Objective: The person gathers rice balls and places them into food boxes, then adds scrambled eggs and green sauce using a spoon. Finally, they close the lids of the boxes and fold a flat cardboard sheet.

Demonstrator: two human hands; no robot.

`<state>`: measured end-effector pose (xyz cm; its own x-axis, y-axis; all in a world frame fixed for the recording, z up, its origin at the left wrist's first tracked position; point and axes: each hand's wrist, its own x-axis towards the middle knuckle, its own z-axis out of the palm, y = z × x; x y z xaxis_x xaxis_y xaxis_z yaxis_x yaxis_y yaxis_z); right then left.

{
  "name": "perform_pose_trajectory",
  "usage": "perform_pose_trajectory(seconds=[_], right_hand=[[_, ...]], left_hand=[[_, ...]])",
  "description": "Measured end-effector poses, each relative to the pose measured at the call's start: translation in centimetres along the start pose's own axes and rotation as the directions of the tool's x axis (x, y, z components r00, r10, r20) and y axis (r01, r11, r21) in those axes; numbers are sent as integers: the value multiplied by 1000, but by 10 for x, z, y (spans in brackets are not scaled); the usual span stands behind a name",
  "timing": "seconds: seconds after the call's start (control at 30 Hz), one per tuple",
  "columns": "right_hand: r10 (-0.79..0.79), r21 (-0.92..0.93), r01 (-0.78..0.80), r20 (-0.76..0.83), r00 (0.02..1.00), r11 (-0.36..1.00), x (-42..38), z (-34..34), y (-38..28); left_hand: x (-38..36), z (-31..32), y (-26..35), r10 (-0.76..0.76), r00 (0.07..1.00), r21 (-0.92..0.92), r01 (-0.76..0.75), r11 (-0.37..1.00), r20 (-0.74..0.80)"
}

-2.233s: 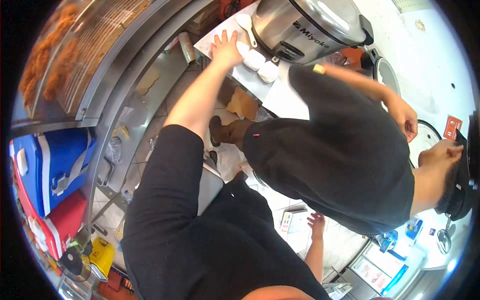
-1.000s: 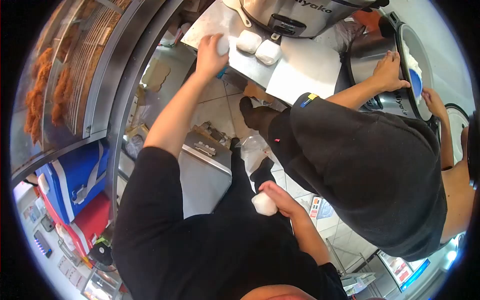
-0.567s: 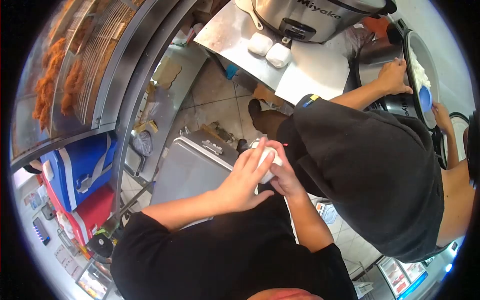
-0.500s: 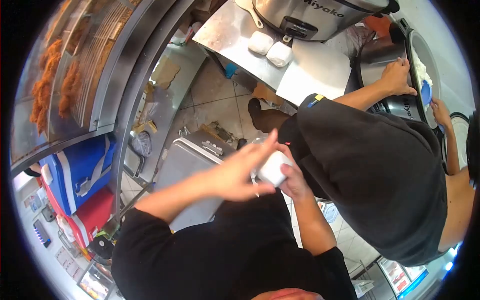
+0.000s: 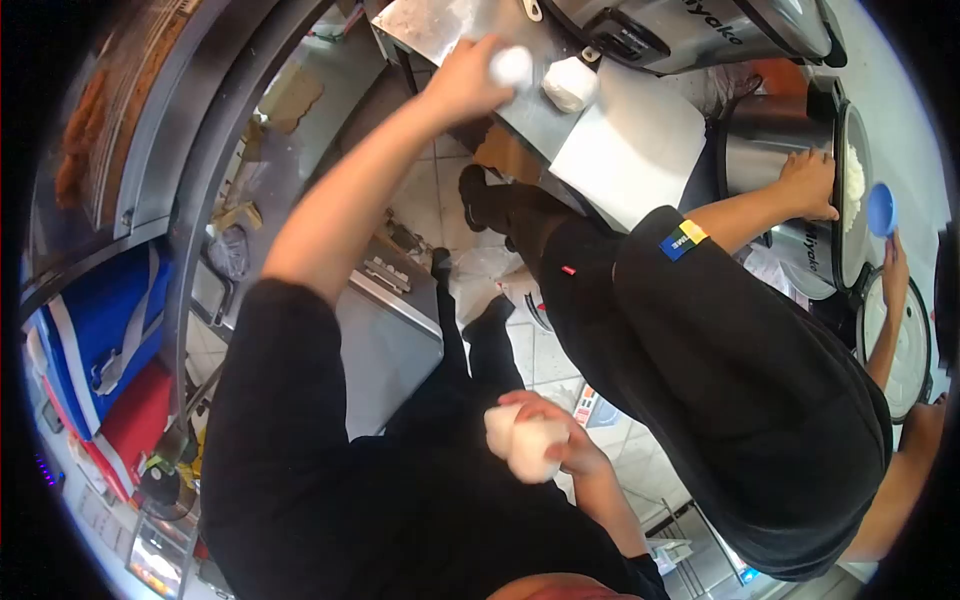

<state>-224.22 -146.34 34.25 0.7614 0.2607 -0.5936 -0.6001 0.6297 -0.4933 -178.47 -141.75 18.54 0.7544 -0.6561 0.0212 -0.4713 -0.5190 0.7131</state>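
My left hand (image 5: 468, 82) reaches over the edge of the metal table (image 5: 425, 22), its fingers around a white wrapped bundle (image 5: 511, 67). Just right of it, a second white bundle (image 5: 571, 84) sits on the table beside a stack of white paper sheets (image 5: 632, 145). Close to my body, my right hand (image 5: 575, 440) holds two white bundles (image 5: 537, 450) side by side, fingers curled round their far side.
A large silver cooker (image 5: 650, 35) stands at the table's back. To the right, a co-worker (image 5: 740, 370) leans over an open rice cooker (image 5: 780, 135) with a blue scoop (image 5: 882, 209). A glass display case (image 5: 90, 130) and blue bag (image 5: 110, 330) are left.
My left hand has moved from beside my right hand up to the table and closed round a bundle. My right hand has moved down toward my body. The co-worker's scoop has lifted from the rice.
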Motion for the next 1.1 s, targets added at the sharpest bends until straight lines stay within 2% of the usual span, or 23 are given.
perform_pose_trajectory(seconds=[0.03, 0.07, 0.1, 0.17, 0.2, 0.23, 0.27, 0.3, 0.37, 0.4, 0.5, 0.53, 0.57, 0.6, 0.63, 0.67, 0.7, 0.8, 0.87, 0.9, 1.0, 1.07, 1.1], right_hand=[[51, 255, -19, -118, 992, 967, 6, 3, 6], [15, 381, 62, -197, 980, 923, 18, 7, 7], [52, 525, 123, -307, 950, 842, 33, -9, 27], [208, 606, 156, -487, 848, 780, 63, -9, 25], [100, 522, 151, -422, 901, 840, 76, -24, 42], [-1, 422, 151, -335, 942, 894, 84, -38, 57], [93, 732, -18, -62, 994, 681, 76, -26, 37], [244, 678, -85, -143, 959, 730, 74, -19, 28], [273, 636, -118, -150, 950, 763, 67, -8, 23], [306, 660, -131, -157, 939, 740, 62, -5, 20], [332, 689, -108, -200, 922, 716, 38, 2, 29], [292, 646, -256, 54, 955, 719, 27, -14, 37], [222, 641, -239, 108, 969, 729, 27, -1, 28], [152, 639, -221, 162, 975, 737, 27, 11, 19], [152, 638, -219, 159, 975, 738, 23, 17, 16], [148, 674, -182, 109, 983, 716, 17, 20, 16], [145, 704, -143, 56, 988, 696, 12, 21, 17], [118, 683, -80, -10, 993, 726, -7, 18, 24], [71, 657, -36, -27, 997, 753, -27, 7, 39], [99, 697, -33, -55, 994, 716, -38, 3, 48], [-111, 680, 62, 28, 993, 731, -48, -15, 73], [-131, 733, 31, 79, 988, 680, -62, -23, 83], [-140, 725, 12, 116, 983, 689, -66, -27, 85]], left_hand=[[-30, -6, 6, -91, 993, -232, 72, 970, -72], [-73, -21, 37, -98, 988, -299, 59, 952, -120], [-111, -28, 57, 17, 989, -396, -75, 915, -147], [-183, -53, 114, 158, 987, -537, -149, 831, -29], [-210, -63, 140, 305, 947, -501, -218, 837, 97], [-240, -57, 157, 443, 892, -463, -355, 812, 93], [-265, -59, 173, 502, 811, -318, -412, 854, 299], [-287, -47, 178, 600, 743, -151, -584, 798, 297], [-295, -53, 188, 630, 701, -133, -626, 768, 335], [-289, -57, 190, 630, 700, -122, -631, 766, 337], [-251, -70, 186, 623, 627, -681, -193, 706, 468], [-223, -63, 172, 588, 681, -736, -104, 668, 437], [-195, -55, 157, 549, 732, -790, -24, 613, 404], [-156, -40, 138, 454, 824, -706, -97, 701, 338], [-121, -30, 121, 300, 921, -400, -186, 898, 247], [-91, -7, 101, 200, 978, -57, -197, 979, 59], [-61, 17, 80, 90, 987, 265, -52, 963, -132], [-9, 62, 73, 77, 942, 145, -30, 989, -328], [11, 73, 79, 47, 972, 230, 7, 973, -229], [22, 75, 75, 4, 982, 179, 30, 983, -187], [22, 76, 64, -97, 977, 111, 120, 987, -191], [-13, 68, 63, -298, 938, -231, 254, 939, -179], [-36, 68, 55, -318, 927, -499, 182, 847, -201]])
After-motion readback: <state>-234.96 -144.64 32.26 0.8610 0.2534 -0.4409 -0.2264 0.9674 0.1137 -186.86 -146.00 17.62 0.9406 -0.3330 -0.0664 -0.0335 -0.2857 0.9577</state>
